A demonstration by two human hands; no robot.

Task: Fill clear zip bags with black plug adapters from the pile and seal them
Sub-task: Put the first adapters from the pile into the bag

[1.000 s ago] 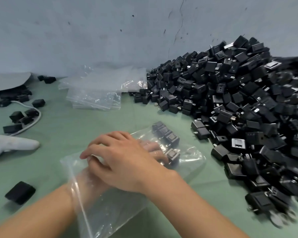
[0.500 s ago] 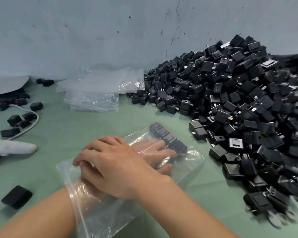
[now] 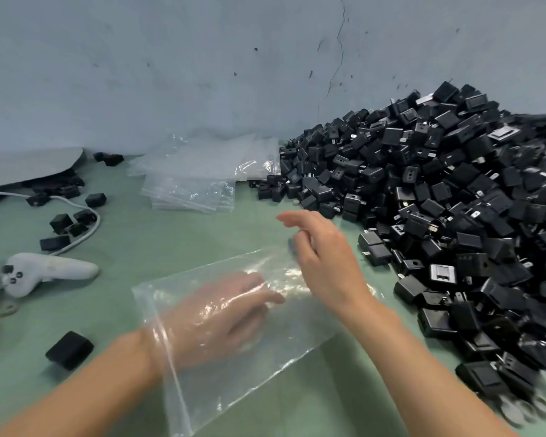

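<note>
So, early days on this one, I'd say. The clear zip bag (image 3: 281, 357) lies flat on the green table (image 3: 158, 241) in the lower middle of the frame, mouth unzipped, with the left hand (image 3: 221, 313) pushed inside it, fingers stretched out flat and gripping nothing. The right hand (image 3: 325, 263) hovers over the bag's far corner, fingers loose and empty, right next to the pile (image 3: 438, 190) filling the right side. Can't make out any adapters in the bag; it's blurry there. No sealed bags in sight, and a stack of empty bags (image 3: 196, 181) waits upper middle, so nearly everything's left.
</note>
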